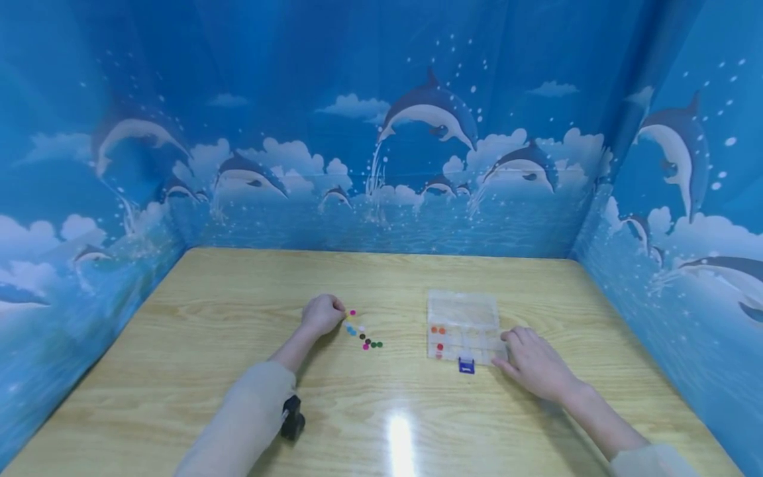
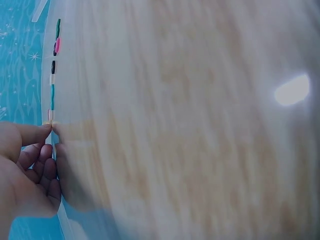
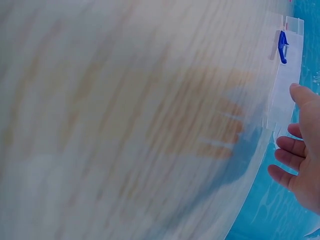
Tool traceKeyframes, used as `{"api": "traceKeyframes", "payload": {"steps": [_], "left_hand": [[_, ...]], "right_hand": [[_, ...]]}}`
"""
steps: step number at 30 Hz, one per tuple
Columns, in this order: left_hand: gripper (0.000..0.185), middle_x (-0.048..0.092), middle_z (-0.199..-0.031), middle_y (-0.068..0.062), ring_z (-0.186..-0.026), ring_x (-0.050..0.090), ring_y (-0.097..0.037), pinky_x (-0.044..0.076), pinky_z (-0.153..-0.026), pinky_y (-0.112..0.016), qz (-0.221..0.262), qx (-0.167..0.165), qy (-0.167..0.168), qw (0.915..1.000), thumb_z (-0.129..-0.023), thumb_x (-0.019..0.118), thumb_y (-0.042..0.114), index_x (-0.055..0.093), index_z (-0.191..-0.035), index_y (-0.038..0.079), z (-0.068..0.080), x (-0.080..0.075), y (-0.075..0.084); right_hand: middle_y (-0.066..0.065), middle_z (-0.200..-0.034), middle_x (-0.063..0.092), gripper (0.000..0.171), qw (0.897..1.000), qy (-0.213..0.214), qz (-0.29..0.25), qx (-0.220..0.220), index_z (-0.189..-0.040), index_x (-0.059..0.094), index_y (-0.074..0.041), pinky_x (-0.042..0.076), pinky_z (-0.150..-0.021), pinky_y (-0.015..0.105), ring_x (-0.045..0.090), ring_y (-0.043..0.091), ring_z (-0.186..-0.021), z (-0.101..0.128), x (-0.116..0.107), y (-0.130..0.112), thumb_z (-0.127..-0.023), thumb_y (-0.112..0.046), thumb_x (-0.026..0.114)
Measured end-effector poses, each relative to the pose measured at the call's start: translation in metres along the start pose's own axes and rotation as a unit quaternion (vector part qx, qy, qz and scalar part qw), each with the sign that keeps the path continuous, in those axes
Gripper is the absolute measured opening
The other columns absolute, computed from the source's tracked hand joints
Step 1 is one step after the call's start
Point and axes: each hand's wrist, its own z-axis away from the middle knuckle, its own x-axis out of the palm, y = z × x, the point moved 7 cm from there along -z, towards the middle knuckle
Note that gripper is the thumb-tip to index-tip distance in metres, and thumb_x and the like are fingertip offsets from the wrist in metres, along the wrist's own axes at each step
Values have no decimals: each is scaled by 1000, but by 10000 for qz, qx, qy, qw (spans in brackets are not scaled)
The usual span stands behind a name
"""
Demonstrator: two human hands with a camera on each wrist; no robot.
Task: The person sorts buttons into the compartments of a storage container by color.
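Beads (image 1: 362, 333) lie scattered on the bench (image 1: 197, 344); left hand (image 1: 322, 314) fingers (image 2: 35, 134) curl, pinching one at the cluster's edge. Right hand (image 1: 534, 363) fingers, relaxed, touch the clear compartment box (image 1: 463, 324) beside its blue latch (image 1: 466, 365).

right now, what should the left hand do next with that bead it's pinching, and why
Probably carry it across to the clear compartment box and drop it into a cell. The left hand already pinches a small yellowish bead at the end of the row of loose beads. The box lies open with orange and red beads in separate cells, and the right hand rests at its edge.
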Motion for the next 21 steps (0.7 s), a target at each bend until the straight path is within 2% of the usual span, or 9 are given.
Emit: {"api": "traceKeyframes", "payload": {"steps": [6,13,17,21], "left_hand": [[7,65,-85,-4,-83,58,-25,41,-83,-41,15,114,-9,9999,-80,62,13,67,-79,8,-1,-1,1],[7,62,-84,-6,-79,56,-22,45,-77,-38,453,81,-113,9989,-82,60,10,65,-83,5,-2,1,2],[7,61,-83,-7,-78,55,-21,47,-73,-35,699,203,-120,9973,-83,60,8,65,-85,3,-1,2,10],[6,60,-78,-7,-70,54,-19,47,-63,-29,1077,339,-198,9934,-84,57,4,63,-85,1,2,5,21]], "right_hand": [[17,-97,56,44,10000,-42,-25,39,-104,56,8,46,-78,46,54,32,-91,0,-1,-1,-83,-29,67],[17,-98,56,45,9999,-58,-1,91,-105,57,8,46,-78,47,54,32,-92,-1,-1,0,-82,-30,68],[17,-98,56,45,9999,-65,14,96,-104,57,7,46,-79,47,54,32,-93,0,0,1,-83,-31,67],[17,-97,56,44,10000,40,-19,40,-103,57,7,47,-79,47,54,32,-92,0,-1,0,-82,-29,69]]}}
